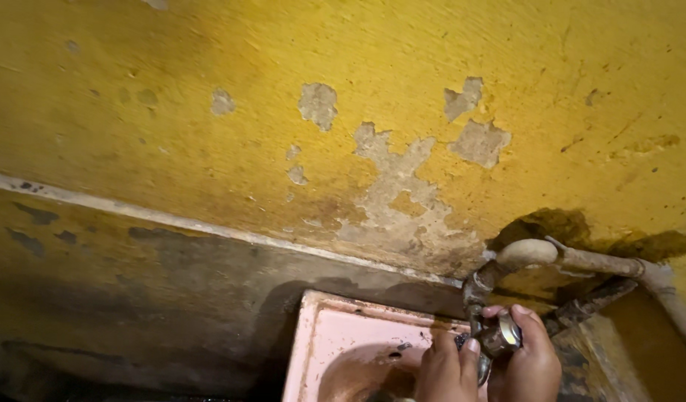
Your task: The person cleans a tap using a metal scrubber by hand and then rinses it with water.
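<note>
Both hands, left [447,372] and right [533,361], grasp a grimy, corroded metal tap [498,336], seemingly with a shiny end, above the pink basin [335,335].

In front of me rises a yellow wall [209,67] with patches of peeled paint [391,175] baring grey plaster, a pale ledge line [172,219] crossing it above a darker, grimy lower band [135,298], all dimly lit with damp stains at right [551,223].
</note>
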